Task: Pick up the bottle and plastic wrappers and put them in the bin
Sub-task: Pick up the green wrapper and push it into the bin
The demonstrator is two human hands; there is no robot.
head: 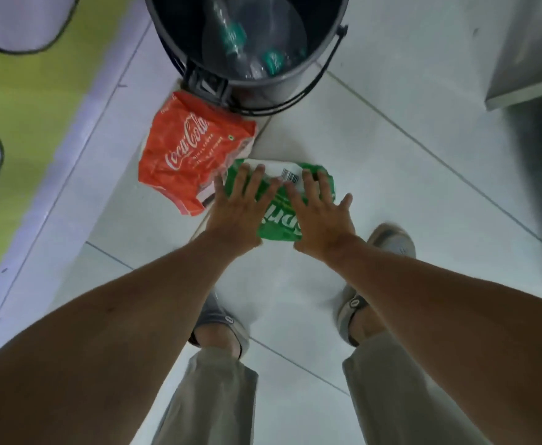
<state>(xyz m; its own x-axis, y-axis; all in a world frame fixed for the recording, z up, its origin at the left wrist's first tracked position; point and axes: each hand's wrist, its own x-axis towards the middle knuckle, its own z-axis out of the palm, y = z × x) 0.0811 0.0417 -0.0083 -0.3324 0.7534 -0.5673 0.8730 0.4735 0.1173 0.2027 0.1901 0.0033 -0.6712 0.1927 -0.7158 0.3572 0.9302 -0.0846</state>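
Left hand (236, 213): laid flat, fingers spread, on the left part of the green wrapper (279, 220); nothing is clasped — the grip is released.
Right hand (319, 218): laid flat beside the left hand, fingers spread over the right part of the same wrapper; the thumb is splayed out over the floor (423, 187); the grip is released here too.
Green wrapper: crumpled plastic with white lettering and a white barcode panel, lying on the floor directly under both palms; its far edge is seen past the fingertips.
Red wrapper (189, 155): crumpled plastic with white Coca-Cola script, found just left of and beyond the left hand, its near corner touching or overlapping the green wrapper — which of the two cannot be told. Its far corner is tucked against the bin's base.
Bin (179, 46): dark round pail with a wire handle, stood beyond both hands, past the red wrapper; open at the top.
Bottles (231, 36): clear plastic with green labels, seen lying inside the bin; the count is blurred.
Floor: pale tiles with dark joints; a green and lilac strip is seen well to the left of the hands.
Shoes (391, 242): grey, worn on both feet; one is seen just near-side of the right hand.
Metal cabinet (526, 53): placed far right of the hands.
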